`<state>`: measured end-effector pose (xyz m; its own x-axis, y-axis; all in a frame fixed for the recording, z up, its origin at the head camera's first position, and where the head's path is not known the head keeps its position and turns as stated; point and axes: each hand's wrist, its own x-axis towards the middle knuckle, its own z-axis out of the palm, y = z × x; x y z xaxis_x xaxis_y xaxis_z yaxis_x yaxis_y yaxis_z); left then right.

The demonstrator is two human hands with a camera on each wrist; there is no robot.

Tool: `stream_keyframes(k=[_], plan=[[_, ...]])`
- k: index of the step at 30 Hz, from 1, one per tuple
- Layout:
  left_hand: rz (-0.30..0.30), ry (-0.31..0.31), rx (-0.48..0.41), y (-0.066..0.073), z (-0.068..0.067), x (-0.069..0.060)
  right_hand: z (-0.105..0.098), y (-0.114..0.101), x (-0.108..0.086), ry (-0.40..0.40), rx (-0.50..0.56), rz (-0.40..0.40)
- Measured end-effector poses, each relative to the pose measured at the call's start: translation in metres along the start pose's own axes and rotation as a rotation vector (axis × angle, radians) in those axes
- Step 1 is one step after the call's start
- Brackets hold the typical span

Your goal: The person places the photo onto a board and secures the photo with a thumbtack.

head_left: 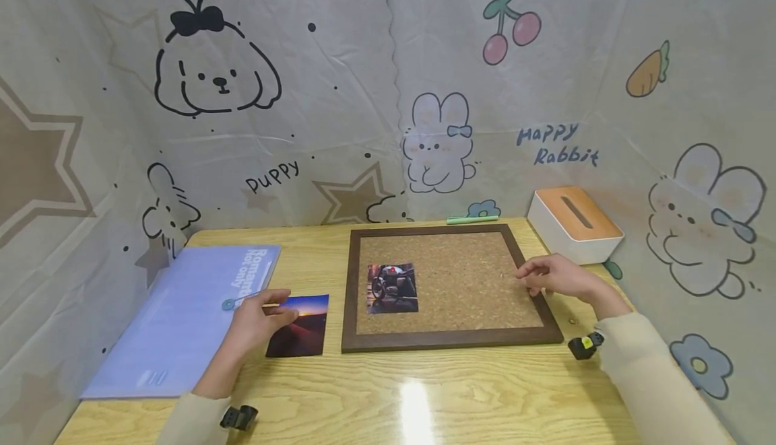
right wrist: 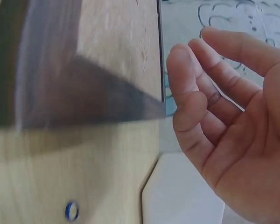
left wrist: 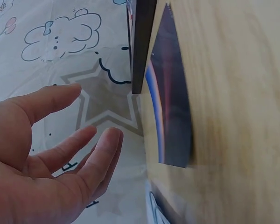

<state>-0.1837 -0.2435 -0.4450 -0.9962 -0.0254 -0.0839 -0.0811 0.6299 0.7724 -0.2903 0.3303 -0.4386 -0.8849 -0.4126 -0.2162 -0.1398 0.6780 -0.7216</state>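
My left hand (head_left: 261, 320) hovers over the left part of a sunset photo (head_left: 306, 337), fingers apart and loosely bent. In the left wrist view that hand holds nothing, and the photo (left wrist: 175, 102) lies slightly curved on the table. A corkboard (head_left: 455, 297) with a dark wooden frame lies to the right, bearing a motorcycle photo (head_left: 393, 289) on its left side. My right hand (head_left: 558, 275) is over the board's right edge, fingers loosely curled, with no object visible in them in the right wrist view. Something tiny and pale (head_left: 504, 274) shows near its fingertips, too small to identify.
A translucent bluish folder (head_left: 176, 317) covers the table's left side. At the back right stands a white tissue box (head_left: 576, 226) with a wooden lid. A green pen (head_left: 473, 219) lies behind the board. A small blue ring (right wrist: 72, 211) lies on the table near the board.
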Motion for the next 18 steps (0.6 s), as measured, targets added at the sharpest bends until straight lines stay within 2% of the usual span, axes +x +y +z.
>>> stream_keyframes(k=[9, 18], plan=[[-0.038, -0.008, 0.014, -0.013, 0.000, -0.006, -0.010, 0.025, -0.018, -0.030, 0.003, 0.004], [-0.060, 0.000, 0.028, -0.018, 0.003, -0.007, -0.012, 0.039, -0.033, -0.054, 0.027, 0.063]])
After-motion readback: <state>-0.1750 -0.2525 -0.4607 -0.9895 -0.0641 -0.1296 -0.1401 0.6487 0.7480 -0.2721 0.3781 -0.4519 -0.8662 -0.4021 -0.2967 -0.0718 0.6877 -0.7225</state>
